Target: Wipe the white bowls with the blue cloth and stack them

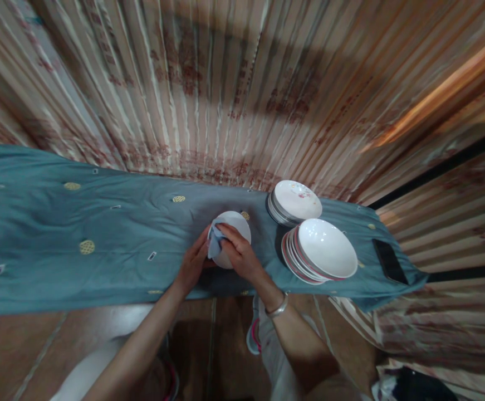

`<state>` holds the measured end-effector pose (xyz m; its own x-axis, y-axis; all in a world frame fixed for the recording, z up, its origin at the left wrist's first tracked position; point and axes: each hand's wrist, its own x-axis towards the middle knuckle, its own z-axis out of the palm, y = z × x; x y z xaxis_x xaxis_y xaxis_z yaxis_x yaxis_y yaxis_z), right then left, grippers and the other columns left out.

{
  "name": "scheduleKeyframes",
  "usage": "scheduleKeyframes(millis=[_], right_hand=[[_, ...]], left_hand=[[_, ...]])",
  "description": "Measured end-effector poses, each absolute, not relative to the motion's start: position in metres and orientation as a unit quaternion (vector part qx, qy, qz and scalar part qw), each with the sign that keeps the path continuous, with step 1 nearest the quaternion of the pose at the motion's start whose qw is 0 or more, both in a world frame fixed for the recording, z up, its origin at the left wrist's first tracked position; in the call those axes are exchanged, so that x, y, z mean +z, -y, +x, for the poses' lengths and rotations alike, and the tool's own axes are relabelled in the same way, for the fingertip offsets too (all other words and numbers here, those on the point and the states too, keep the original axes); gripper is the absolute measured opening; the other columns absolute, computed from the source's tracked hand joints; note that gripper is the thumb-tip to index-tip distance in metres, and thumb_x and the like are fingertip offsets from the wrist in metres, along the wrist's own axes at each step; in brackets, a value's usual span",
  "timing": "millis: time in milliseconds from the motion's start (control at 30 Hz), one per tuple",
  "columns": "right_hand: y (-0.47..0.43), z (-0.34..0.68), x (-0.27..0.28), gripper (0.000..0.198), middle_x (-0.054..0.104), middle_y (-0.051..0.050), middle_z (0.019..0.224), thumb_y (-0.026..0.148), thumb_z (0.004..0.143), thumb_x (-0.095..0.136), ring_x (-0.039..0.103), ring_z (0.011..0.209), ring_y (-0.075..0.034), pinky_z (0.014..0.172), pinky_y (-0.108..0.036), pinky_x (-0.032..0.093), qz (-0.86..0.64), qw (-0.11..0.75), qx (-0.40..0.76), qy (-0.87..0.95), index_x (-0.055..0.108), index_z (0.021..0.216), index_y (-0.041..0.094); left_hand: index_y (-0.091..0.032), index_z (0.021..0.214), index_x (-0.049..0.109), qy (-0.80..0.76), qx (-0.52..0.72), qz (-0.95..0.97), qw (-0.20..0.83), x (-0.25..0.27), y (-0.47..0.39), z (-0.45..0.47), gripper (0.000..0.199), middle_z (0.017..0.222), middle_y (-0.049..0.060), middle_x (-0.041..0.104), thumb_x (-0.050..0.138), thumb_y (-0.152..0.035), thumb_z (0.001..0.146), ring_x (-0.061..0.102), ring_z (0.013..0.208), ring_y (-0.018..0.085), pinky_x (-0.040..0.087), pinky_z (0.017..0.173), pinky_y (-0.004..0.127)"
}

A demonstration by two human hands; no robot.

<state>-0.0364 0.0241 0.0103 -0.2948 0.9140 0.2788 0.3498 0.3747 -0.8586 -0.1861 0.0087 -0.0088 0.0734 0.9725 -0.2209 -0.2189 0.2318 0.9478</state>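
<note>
A white plate [239, 220] is held over the cloth-covered table, in front of me. My left hand [195, 259] grips its left edge, the fingers partly hidden behind the rim. With my right hand [239, 250] I press a light blue cloth [215, 238] against the left part of the plate. The fingers are closed on the cloth. To the right stands a stack of white bowls [328, 248], several with reddish rims. Behind that is a stack of white plates [297, 199], the top one with a floral print.
The long narrow table has a teal tablecloth [50, 223] with yellow patterns. A black phone [390, 260] lies at its right end. Pleated curtains [225, 83] hang along the back and right side. A dark bar [438, 167] crosses at the right. Below is a tiled floor [196, 356].
</note>
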Motion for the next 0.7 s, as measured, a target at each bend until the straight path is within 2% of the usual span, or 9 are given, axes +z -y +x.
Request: scheduleKeyframes(millis=[333, 467, 567, 700], right_hand=[[-0.034, -0.026, -0.008, 0.056, 0.032, -0.014, 0.155, 0.016, 0.09, 0.041, 0.027, 0.145, -0.025, 0.121, -0.047, 0.022, -0.523, 0.317, 0.222, 0.76, 0.04, 0.146, 0.015], [-0.031, -0.026, -0.007, 0.055, 0.037, -0.021, 0.15, 0.009, 0.086, 0.042, 0.03, 0.143, -0.03, 0.118, -0.052, 0.026, -0.549, 0.26, 0.15, 0.78, 0.044, 0.141, 0.007], [-0.028, -0.027, 0.0, 0.05, 0.04, -0.025, 0.146, 0.006, 0.084, 0.045, 0.035, 0.139, -0.031, 0.116, -0.05, 0.029, -0.565, 0.189, 0.117, 0.794, 0.049, 0.135, 0.003], [-0.023, -0.028, 0.012, 0.041, 0.049, -0.023, 0.138, 0.005, 0.085, 0.044, 0.044, 0.131, -0.029, 0.111, -0.046, 0.036, -0.574, 0.124, 0.109, 0.802, 0.057, 0.124, 0.006]], left_hand=[[-0.028, 0.137, 0.055, -0.474, 0.488, 0.383, 0.624, -0.003, -0.005, -0.185, 0.064, 0.147, 0.004, 0.05, 0.067, -0.048, 0.078, 0.05, 0.128, 0.034, 0.062, 0.073, 0.034], [-0.026, 0.138, 0.054, -0.471, 0.486, 0.382, 0.629, 0.0, -0.005, -0.185, 0.068, 0.145, 0.006, 0.052, 0.068, -0.049, 0.076, 0.052, 0.126, 0.034, 0.062, 0.071, 0.035], [-0.025, 0.139, 0.052, -0.473, 0.484, 0.375, 0.634, 0.0, -0.005, -0.185, 0.07, 0.141, 0.006, 0.056, 0.069, -0.049, 0.076, 0.055, 0.122, 0.033, 0.062, 0.07, 0.034], [-0.025, 0.139, 0.053, -0.47, 0.484, 0.373, 0.637, 0.0, -0.005, -0.185, 0.069, 0.138, 0.006, 0.058, 0.069, -0.048, 0.076, 0.057, 0.119, 0.032, 0.061, 0.069, 0.032]])
